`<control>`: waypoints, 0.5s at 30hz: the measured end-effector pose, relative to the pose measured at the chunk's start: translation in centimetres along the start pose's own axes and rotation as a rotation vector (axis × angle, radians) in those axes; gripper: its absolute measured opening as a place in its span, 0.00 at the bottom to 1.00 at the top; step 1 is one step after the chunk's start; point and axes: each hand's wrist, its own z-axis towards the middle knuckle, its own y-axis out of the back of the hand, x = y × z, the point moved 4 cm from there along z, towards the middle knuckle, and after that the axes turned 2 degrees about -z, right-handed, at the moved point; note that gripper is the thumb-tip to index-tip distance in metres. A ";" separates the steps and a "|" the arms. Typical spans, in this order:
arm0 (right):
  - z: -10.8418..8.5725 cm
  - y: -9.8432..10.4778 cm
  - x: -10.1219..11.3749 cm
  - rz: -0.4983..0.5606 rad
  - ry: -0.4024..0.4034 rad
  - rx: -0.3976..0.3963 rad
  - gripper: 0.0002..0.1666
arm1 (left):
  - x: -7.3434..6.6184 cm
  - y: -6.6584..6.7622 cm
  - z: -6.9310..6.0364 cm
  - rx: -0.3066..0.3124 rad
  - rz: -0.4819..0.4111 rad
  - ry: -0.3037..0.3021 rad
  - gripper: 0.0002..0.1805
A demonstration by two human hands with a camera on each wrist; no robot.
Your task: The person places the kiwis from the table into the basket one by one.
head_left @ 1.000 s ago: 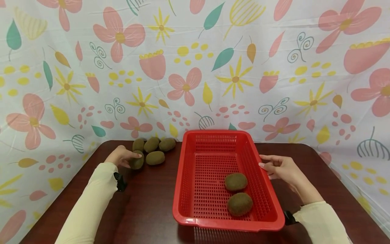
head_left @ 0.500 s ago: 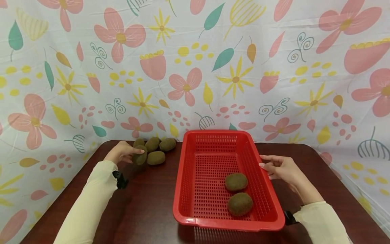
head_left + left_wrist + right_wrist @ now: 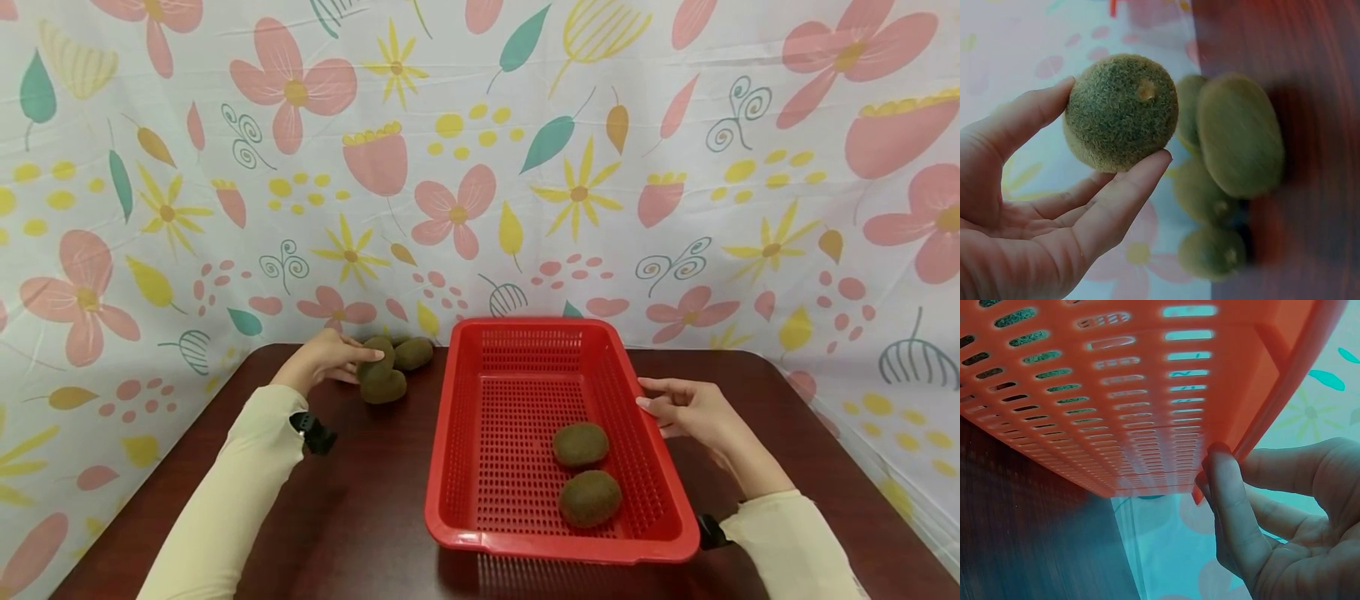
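My left hand (image 3: 324, 358) pinches a brown fuzzy kiwi (image 3: 1121, 114) between thumb and fingertips, raised above the table in the left wrist view. Close to it lie a kiwi (image 3: 382, 387) in front and a kiwi (image 3: 413, 354) to the right; the hand and held fruit partly cover the others of this group. A red perforated plastic basket (image 3: 453, 433) stands right of centre. Two kiwis, a farther one (image 3: 581, 445) and a nearer one (image 3: 590, 498), lie inside it. My right hand (image 3: 686, 414) grips the basket's right rim (image 3: 1254, 434), thumb and fingers on either side.
The dark brown table (image 3: 360, 517) meets a floral-printed cloth (image 3: 480, 208) at its back edge. Bare tabletop lies between the left arm and the basket. The basket's wall (image 3: 442, 467) rises between the kiwi group and its inside.
My left hand has lifted the kiwi off the table and carried it a little right and back, over the group. The right hand and basket stay put.
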 end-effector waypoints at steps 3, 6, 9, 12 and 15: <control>0.0 0.0 0.1 -0.005 -0.001 0.001 0.38 | -1.5 -0.6 -0.3 0.011 -0.006 -0.011 0.40; 0.0 0.0 0.2 -0.009 -0.004 0.004 0.39 | -2.9 -1.3 -0.4 0.017 -0.003 -0.031 0.40; 0.0 0.1 0.2 -0.008 -0.010 0.005 0.39 | -4.2 -2.1 -0.3 0.017 0.004 -0.049 0.39; 0.0 0.1 0.1 -0.006 -0.011 0.008 0.39 | -5.5 -3.0 -0.3 0.021 0.015 -0.059 0.39; 0.0 0.1 0.1 -0.006 -0.011 0.011 0.39 | -6.9 -3.9 -0.3 0.038 0.017 -0.070 0.38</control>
